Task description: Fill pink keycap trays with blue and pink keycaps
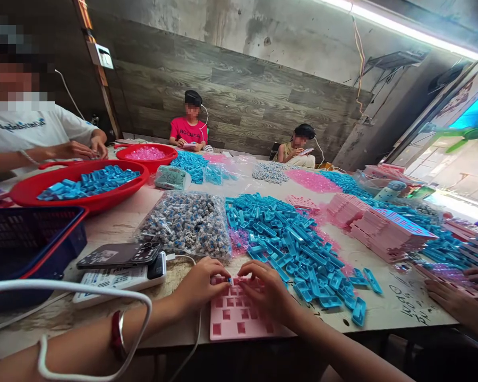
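A pink plate (225, 322) with rows of square holes lies flat at the table's near edge. My left hand (197, 281) is at its far left corner, thumb and forefinger pinching a tiny blue-and-white switch (229, 279) over the plate. Opposite it, my right hand (269, 292) rests on the plate's right side with bent fingers, gripping it and covering part of the holes. Just beyond my hands are a clear bag of small grey, white and blue switches (187, 223) and a heap of blue plastic trays (290, 239).
Left of my arm, a phone (119, 254) lies on a white power bank (115, 281), beside a dark blue basket (79, 244). Red bowls (139, 185) hold blue and pink parts. Stacked pink plates (382, 233) stand right. A white cable (143, 302) crosses my left forearm. Several co-workers sit around.
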Available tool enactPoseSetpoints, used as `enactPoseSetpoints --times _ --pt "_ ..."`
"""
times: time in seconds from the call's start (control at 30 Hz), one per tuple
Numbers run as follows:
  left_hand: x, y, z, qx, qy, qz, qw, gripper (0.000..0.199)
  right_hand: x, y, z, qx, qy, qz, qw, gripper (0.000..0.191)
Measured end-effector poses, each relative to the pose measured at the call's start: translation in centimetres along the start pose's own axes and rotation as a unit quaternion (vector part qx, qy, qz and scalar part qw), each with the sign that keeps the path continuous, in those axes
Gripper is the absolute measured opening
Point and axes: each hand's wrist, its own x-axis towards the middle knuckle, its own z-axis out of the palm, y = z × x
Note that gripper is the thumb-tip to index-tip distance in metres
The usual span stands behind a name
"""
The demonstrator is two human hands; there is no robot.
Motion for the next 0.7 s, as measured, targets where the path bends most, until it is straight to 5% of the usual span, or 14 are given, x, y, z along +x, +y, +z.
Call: enactPoseSetpoints --times 0.23,0.7 --pt "0.0 0.2 0.1 0.018 0.001 0.003 1.0 0.01 0.4 0.5 1.6 0.02 0.025 -0.055 0.998 0.012" --pt "0.1 -0.1 -0.4 0.031 -0.029 -0.006 0.999 0.017 0.5 0.2 1.5 0.032 0.013 -0.043 0.998 0.009"
